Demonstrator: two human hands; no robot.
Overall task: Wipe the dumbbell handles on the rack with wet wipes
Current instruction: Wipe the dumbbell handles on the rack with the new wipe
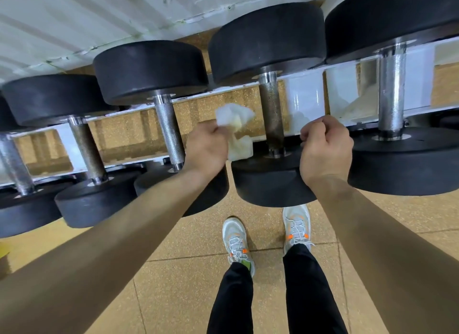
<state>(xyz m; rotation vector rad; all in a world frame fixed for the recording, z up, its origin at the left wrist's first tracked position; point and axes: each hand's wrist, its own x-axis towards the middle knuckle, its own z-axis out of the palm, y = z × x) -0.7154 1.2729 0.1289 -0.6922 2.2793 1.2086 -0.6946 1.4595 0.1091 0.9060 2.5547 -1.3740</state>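
Two bare forearms (pixel 119 236) reach in from the lower corners. The left grip (pixel 207 147) is curled round a crumpled white wet wipe (pixel 236 128). Just beside the wipe, at its 3 o'clock, a dark knurled dumbbell handle (pixel 273 115) lies on the white rack (pixel 306 97). At the handle's 4 o'clock, the right grip (pixel 325 150) is a closed fist with nothing seen in it.
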